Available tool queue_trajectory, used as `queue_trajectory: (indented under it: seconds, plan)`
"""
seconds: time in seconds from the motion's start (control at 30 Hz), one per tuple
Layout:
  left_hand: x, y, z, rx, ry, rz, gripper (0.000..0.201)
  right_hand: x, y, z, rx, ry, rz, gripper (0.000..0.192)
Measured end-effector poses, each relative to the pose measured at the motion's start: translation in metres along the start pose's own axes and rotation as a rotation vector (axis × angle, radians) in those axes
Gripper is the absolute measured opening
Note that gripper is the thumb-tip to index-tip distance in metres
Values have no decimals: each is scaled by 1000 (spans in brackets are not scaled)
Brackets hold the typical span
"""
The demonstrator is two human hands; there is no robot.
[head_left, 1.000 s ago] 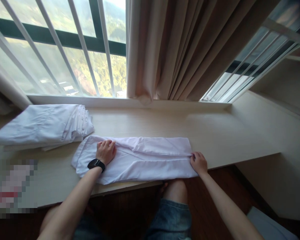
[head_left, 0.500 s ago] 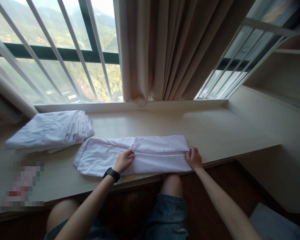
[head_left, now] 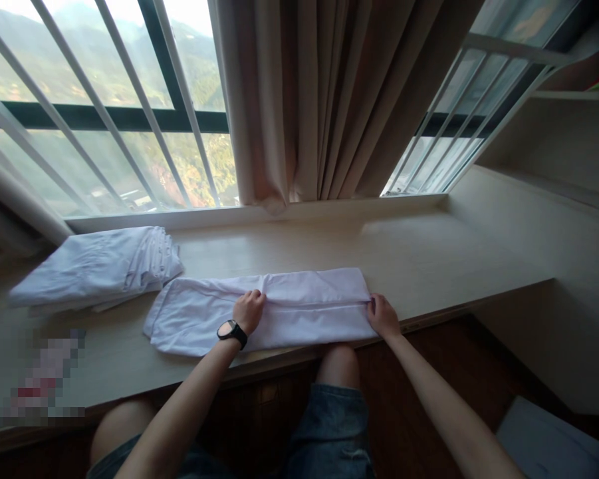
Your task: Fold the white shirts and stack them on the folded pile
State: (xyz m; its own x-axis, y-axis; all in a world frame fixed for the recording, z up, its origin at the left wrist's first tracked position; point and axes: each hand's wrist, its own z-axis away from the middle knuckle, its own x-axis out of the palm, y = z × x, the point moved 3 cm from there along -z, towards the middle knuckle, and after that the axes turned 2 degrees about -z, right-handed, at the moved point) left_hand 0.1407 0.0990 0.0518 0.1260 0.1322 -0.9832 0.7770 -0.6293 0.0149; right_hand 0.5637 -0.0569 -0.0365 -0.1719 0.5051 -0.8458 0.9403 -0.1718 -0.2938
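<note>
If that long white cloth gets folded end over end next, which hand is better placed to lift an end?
Probably the right hand: it pinches the white cloth at its end, while the left hand rests mid-length.

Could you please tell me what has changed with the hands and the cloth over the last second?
The left hand slid right from the white cloth's left part to its middle fold and now pinches it. The right hand keeps its grip on the right end. The folded stack stayed put.

smooth white cloth point(head_left: 299, 313) on matt pale wood-look sill point(head_left: 429, 259)
</note>
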Motion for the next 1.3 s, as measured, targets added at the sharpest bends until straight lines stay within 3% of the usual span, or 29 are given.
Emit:
queue_trajectory:
  seconds: [0.17,0.27,0.47,0.67,0.77,0.87,0.97,1.1,1.2,1.3]
  plan:
    - [0,6,22,102,85,26,34,1,5,6,82,97,5,19]
    - [8,9,38,128,54,50,30,-1,6,5,102,72,43,15]
    - [19,5,41,53,60,59,35,-8,6,-3,74,-92,88,19]
    - [15,0,38,-68,109,80,41,-25,-5,-1,-103,-103,95,31]
    - [8,-17,35,-111,184,92,45,-29,-35,-3,-142,-44,59,35]
    - [2,-49,27,-138,216,60,48,-18,-88,-13,-211,-59,-59,40]
    - [2,-87,17,-102,166,-1,55,8,-152,-32,-263,-142,-151,45]
    - [10,-127,4,-84,72,-38,42,52,-226,-58,-279,-362,-138,48]
    - [20,-149,2,-92,64,-46,41,75,-254,-68,-226,-473,-59,49]
    - [33,-165,6,-99,73,-49,46,83,-260,-69,-169,-492,17,53]
